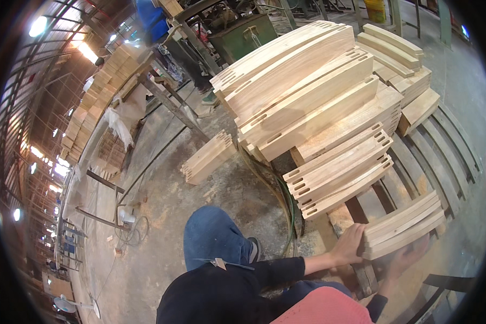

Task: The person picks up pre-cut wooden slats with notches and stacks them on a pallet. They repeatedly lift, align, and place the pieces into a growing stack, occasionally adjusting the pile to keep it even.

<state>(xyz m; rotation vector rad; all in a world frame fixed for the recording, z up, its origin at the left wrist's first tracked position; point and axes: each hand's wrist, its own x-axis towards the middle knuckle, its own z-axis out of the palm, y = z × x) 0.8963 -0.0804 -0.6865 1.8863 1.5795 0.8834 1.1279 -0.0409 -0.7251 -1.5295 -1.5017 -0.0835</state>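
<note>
A small bundle of pale wooden slats (404,225) lies low at the right, by the near end of a wooden pallet. My left hand (349,246) grips its left end, with the fingers bent around the corner. Along the near side, my right hand (409,257) holds the same bundle, its fingertips partly hidden by the wood. Just beyond sits a stack of slightly curved slats (340,171) with slots cut in their ends. Farther off, a taller pile of slotted boards (302,81) covers much of the pallet (436,148).
Some short blocks (208,157) stand on the dusty concrete floor left of the pile. Green and brown hoses (286,210) run beside the pallet. A green machine (243,36) and metal frames stand behind. More stacked wood (94,100) is at the far left. A dark metal bar (451,282) juts in at right.
</note>
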